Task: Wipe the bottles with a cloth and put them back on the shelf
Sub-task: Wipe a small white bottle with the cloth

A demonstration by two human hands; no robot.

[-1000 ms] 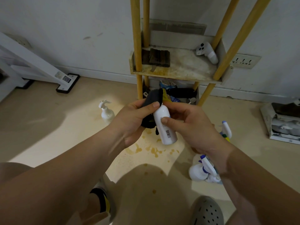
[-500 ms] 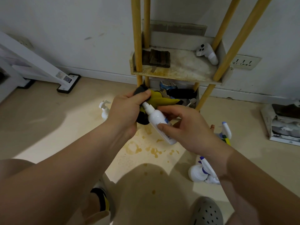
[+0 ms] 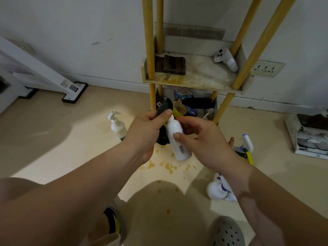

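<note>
Now bottle (image 3: 183,153) more upright, cloth (image 3: 164,108) covering top

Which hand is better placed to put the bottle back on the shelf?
Right: the right hand holds the bottle, while the left hand grips the cloth. The shelf lies straight ahead.

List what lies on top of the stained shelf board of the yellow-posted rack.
A dark brown ribbed pad lies at its left, a white handheld controller at its back right. The yellow posts hide strips of the stained shelf board.
</note>
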